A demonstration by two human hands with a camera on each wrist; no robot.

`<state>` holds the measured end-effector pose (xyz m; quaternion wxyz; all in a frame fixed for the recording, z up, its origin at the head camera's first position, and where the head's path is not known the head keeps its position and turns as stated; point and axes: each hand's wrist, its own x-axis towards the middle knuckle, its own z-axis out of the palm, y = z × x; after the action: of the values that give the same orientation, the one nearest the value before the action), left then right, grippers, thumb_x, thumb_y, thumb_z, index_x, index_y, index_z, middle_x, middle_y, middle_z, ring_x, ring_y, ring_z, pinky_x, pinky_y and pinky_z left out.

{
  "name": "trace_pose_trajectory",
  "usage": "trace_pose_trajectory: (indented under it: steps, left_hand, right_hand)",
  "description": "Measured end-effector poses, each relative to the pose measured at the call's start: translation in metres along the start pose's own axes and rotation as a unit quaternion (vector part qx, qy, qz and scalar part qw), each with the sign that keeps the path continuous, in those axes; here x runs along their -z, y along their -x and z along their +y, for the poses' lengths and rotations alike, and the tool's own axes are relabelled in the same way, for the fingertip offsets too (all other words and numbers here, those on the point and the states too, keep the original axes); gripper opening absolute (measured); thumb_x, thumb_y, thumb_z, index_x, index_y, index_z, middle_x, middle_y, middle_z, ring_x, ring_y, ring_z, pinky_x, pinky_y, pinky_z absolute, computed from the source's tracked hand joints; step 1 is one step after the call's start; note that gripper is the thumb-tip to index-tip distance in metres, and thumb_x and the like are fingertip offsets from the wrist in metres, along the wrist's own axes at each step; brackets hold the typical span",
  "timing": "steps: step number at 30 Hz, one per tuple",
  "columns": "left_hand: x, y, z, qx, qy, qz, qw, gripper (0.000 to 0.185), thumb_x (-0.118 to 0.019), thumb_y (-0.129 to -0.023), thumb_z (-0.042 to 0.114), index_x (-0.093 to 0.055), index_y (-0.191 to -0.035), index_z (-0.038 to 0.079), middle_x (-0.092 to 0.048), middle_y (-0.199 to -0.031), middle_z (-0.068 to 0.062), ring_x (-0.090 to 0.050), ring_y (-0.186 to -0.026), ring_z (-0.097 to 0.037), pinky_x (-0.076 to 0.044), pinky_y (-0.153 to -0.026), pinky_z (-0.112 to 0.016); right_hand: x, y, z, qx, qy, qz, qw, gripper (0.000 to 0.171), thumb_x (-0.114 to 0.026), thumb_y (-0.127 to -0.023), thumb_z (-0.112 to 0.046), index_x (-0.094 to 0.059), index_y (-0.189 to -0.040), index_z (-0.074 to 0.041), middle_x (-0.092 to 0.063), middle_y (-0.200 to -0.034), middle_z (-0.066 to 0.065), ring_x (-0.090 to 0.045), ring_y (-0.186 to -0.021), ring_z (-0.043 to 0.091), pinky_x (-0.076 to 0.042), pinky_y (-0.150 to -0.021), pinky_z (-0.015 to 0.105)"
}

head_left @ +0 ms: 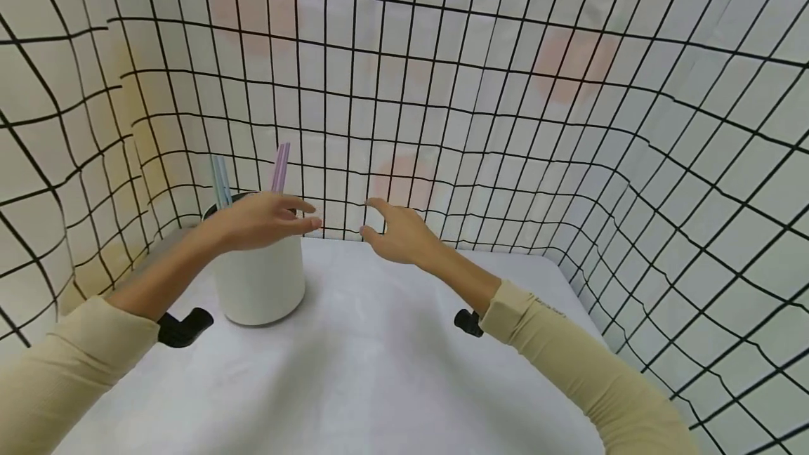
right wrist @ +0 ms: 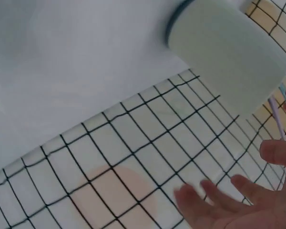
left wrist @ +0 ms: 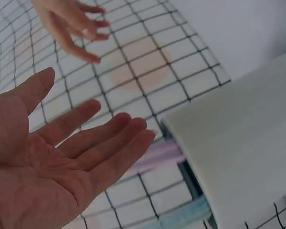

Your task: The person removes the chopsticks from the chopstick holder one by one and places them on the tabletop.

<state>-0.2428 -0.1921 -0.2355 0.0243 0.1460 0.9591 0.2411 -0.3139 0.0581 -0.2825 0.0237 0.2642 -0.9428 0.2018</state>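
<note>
My left hand (head_left: pixel 259 220) is raised in front of the rim of a white cylindrical container (head_left: pixel 262 286), fingers extended and nothing in the palm. In the left wrist view the left hand (left wrist: pixel 71 157) shows its open palm, fingertips close to the container's mouth. Purple sticks (head_left: pixel 281 167) and light blue sticks (head_left: pixel 221 181) stand up out of the container. My right hand (head_left: pixel 404 234) hovers to the right of it, thumb and fingers spread and holding nothing. Loosely bent fingers of the right hand (right wrist: pixel 233 200) show in the right wrist view.
A white cloth-covered table (head_left: pixel 379 371) lies below both hands. Behind and at both sides stands a white cloth wall with a black grid (head_left: pixel 404 90) and faint coloured spots. Black wrist mounts (head_left: pixel 183 328) stick out beneath the sleeves.
</note>
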Motion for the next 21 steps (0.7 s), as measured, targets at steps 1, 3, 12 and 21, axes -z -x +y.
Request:
trace_pose_trajectory:
  steps: [1, 3, 12, 21]
  left_hand:
    - [0.007, 0.003, -0.003, 0.011, 0.004, -0.003, 0.9999, 0.061, -0.052, -0.102, 0.056, -0.058, -0.143, 0.011, -0.065, -0.131, -0.025, -0.063, -0.118, -0.042, -0.054, -0.093, -0.061]
    - [0.021, 0.008, -0.01, 0.034, 0.009, -0.012, 0.9993, 0.064, -0.05, -0.102, 0.059, -0.056, -0.145, 0.012, -0.065, -0.131, -0.025, -0.064, -0.116, -0.042, -0.054, -0.092, -0.062]
    - [0.066, 0.024, -0.063, 0.071, 0.104, -0.027, 0.9917, 0.07, -0.045, -0.105, 0.055, -0.045, -0.148, 0.0, -0.053, -0.145, -0.028, -0.055, -0.13, -0.045, -0.048, -0.108, -0.06]
    - [0.062, 0.034, -0.126, 0.113, 0.162, 0.02, 0.98, 0.068, -0.035, -0.11, 0.044, -0.036, -0.15, -0.011, -0.043, -0.15, -0.035, -0.046, -0.137, -0.049, -0.055, -0.104, -0.043]
  right_hand:
    - [0.002, -0.003, -0.005, 0.005, -0.013, -0.002, 1.0, 0.054, -0.051, -0.102, -0.041, -0.044, -0.153, -0.021, -0.059, -0.143, 0.013, -0.062, -0.124, 0.032, -0.056, -0.098, 0.052]
    - [0.005, -0.009, -0.015, 0.013, -0.034, -0.007, 0.999, 0.049, -0.052, -0.102, -0.038, -0.05, -0.148, -0.018, -0.065, -0.134, 0.014, -0.068, -0.112, 0.03, -0.059, -0.088, 0.046]
    - [0.009, -0.045, -0.056, -0.012, -0.112, -0.024, 0.993, 0.038, -0.055, -0.102, -0.039, -0.065, -0.131, -0.018, -0.071, -0.124, 0.006, -0.072, -0.083, 0.015, -0.059, -0.087, 0.037]
    - [-0.009, -0.075, -0.075, -0.072, -0.322, -0.032, 0.944, 0.035, -0.063, -0.101, -0.027, -0.065, -0.127, -0.004, -0.072, -0.109, 0.018, -0.073, -0.093, 0.027, -0.064, -0.085, 0.037]
